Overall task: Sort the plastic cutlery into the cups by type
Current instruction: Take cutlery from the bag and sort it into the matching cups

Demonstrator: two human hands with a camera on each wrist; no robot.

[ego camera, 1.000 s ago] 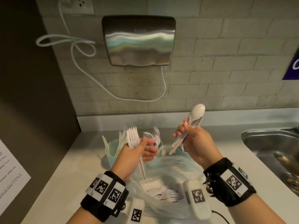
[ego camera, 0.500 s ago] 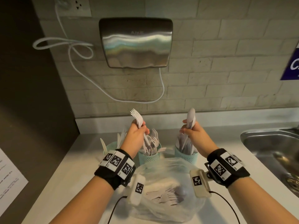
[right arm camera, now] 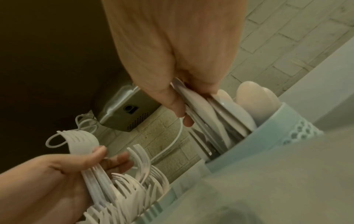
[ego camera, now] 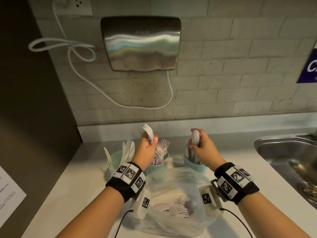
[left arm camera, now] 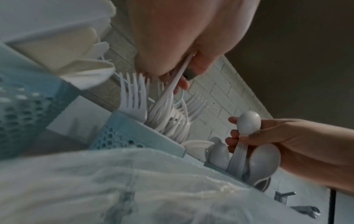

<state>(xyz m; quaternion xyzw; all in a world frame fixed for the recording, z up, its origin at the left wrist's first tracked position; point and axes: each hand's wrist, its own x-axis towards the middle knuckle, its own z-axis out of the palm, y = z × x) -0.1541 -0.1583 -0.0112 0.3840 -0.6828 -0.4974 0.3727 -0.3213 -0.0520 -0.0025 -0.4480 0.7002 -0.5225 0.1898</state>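
Observation:
Three teal perforated cups stand in a row on the counter. The left cup holds knives, the middle cup forks, the right cup spoons. My left hand grips a bundle of white forks over the middle cup, their handles down among the forks there. My right hand grips white spoons over the right cup, handles reaching into it. A clear plastic bag with more cutlery lies in front of the cups.
A steel sink is set into the counter at right. A hand dryer with a looped white cord hangs on the tiled wall above. A dark panel bounds the counter at left, with a paper sheet on it.
Both hands moved forward from above the bag to over the cups and lowered. The forks' and the spoons' handles now reach down into the middle and right cups.

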